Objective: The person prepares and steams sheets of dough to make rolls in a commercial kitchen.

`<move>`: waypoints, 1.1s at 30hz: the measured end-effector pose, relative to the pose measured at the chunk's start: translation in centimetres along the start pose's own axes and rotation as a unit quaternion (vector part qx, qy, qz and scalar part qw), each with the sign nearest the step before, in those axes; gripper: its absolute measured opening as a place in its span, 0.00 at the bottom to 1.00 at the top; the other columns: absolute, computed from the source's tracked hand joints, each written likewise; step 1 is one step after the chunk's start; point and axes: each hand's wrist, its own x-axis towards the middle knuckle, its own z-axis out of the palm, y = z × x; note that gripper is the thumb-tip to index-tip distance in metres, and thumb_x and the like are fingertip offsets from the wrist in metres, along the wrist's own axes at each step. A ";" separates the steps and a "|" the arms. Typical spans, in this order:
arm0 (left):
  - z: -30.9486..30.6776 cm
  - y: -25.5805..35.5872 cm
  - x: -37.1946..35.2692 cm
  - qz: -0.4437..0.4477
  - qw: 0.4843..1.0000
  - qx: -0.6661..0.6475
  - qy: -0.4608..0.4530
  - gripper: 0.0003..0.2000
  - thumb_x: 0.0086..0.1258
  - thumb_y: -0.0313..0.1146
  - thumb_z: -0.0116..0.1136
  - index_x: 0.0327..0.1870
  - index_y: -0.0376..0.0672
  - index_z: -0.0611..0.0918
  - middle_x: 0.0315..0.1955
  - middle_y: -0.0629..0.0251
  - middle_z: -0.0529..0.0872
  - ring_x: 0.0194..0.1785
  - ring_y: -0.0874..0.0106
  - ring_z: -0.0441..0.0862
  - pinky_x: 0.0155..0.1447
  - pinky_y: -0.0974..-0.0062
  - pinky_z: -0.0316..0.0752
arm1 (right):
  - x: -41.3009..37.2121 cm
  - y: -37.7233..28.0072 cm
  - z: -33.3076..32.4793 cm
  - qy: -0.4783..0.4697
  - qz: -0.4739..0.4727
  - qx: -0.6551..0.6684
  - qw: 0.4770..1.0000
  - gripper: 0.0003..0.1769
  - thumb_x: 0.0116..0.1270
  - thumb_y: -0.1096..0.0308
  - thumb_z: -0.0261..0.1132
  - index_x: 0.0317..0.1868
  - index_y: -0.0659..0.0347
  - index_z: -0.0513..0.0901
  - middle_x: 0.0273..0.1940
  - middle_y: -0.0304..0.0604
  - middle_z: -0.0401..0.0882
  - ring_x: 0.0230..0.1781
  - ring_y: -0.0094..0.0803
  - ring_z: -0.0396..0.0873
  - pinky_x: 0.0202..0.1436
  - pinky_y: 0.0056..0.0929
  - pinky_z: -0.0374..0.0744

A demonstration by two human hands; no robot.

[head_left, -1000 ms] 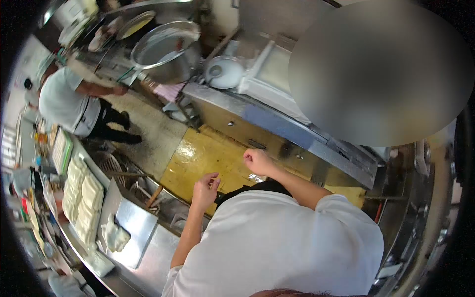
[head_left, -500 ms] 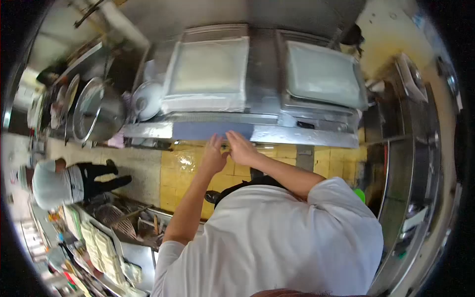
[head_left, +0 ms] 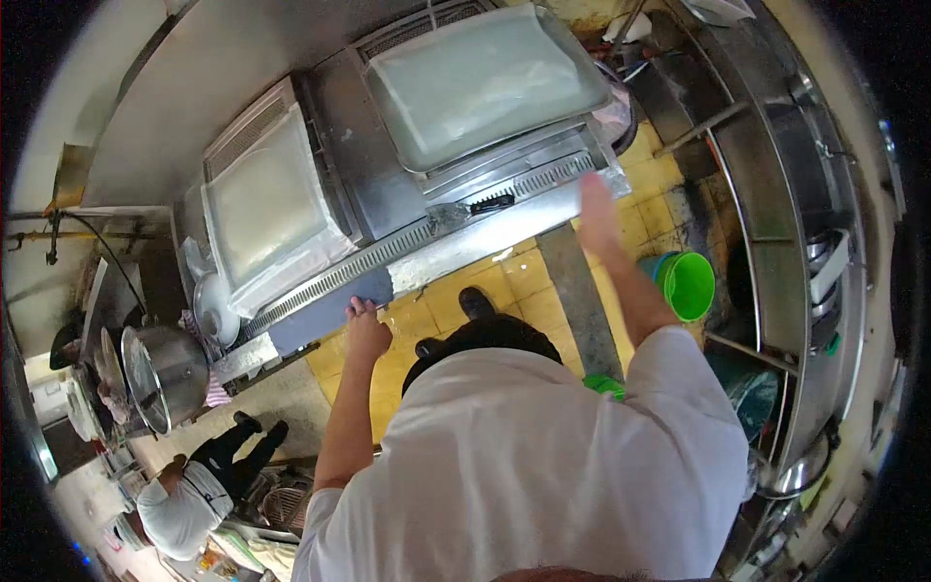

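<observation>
My left hand [head_left: 368, 333] is at the front edge of the metal counter [head_left: 485, 242], fingers curled against a dark grey-blue strip [head_left: 335, 306]. What those fingers hold, if anything, is hidden. My right hand [head_left: 598, 215], smeared by motion, reaches out past the counter's right end. A black-handled tool [head_left: 492, 204] with a flat blade lies on the slotted ledge between my hands. Behind the ledge sit two broad rectangular surfaces under pale, film-like covers: a left one [head_left: 276, 209] with a creamy tone and a larger right one [head_left: 485, 82] with a greenish sheen.
At the counter's left end are a white round lid [head_left: 215, 306] and a large steel pot [head_left: 172, 378]. A green bucket [head_left: 690, 286] stands on the yellow tiled floor to my right, near metal shelving [head_left: 766, 184]. Another person [head_left: 184, 504] is at the lower left.
My hands were close together over the strip; now they are apart, the right swung far right and the left still by the strip. The view has turned and shifted to the right.
</observation>
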 end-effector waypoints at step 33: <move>-2.1 -14.5 -7.6 -0.214 0.772 -0.480 0.358 0.14 0.72 0.35 0.64 0.53 0.37 0.87 0.27 0.63 0.87 0.31 0.76 0.79 0.38 0.74 0.76 | 41.3 -15.1 -6.6 -0.044 0.157 0.779 0.606 0.09 0.68 0.75 0.66 0.47 0.66 0.79 0.37 0.43 0.83 0.34 0.31 0.83 0.38 0.31 0.84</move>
